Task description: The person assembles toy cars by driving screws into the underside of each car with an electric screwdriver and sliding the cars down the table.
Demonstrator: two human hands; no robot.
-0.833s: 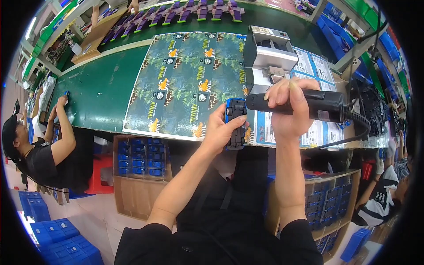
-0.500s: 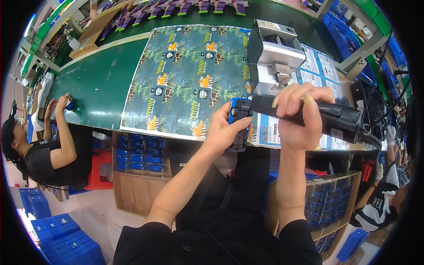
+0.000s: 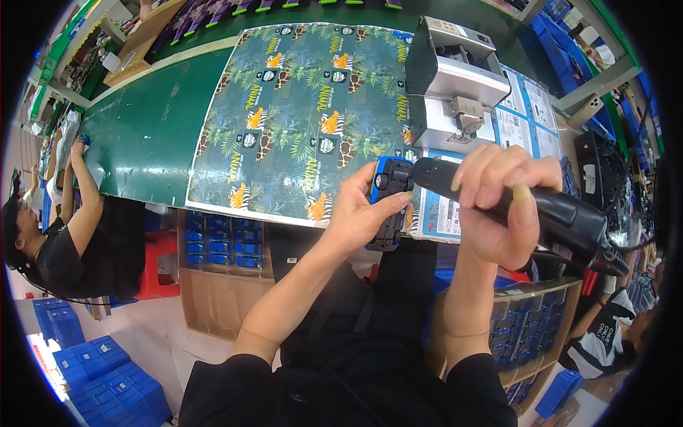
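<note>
Upturned in my left hand (image 3: 364,217) is a small toy car (image 3: 391,192) with a blue body and black underside, fingers on one side and thumb pressed across the underside. My right hand (image 3: 501,203) wraps around a black electric screwdriver (image 3: 569,213) with a coiled cord at its rear. The tool lies nearly level, its nose pointing left at the car's underside. Nose and car sit very close together; whether they touch I cannot tell. The screwdriver's bit does not show.
A printed animal-pattern sheet (image 3: 292,128) covers the green table (image 3: 146,146). A silver screw-feeder-like machine (image 3: 455,85) stands beyond my right hand. Cartons of blue toy cars, one on the left (image 3: 224,299) and one on the right (image 3: 533,320), sit below the edge. A co-worker (image 3: 64,235) reaches in at left.
My right hand and the screwdriver have shifted a little right and toward me, the nose drawing slightly back from the car. The co-worker at left has moved an arm farther forward.
</note>
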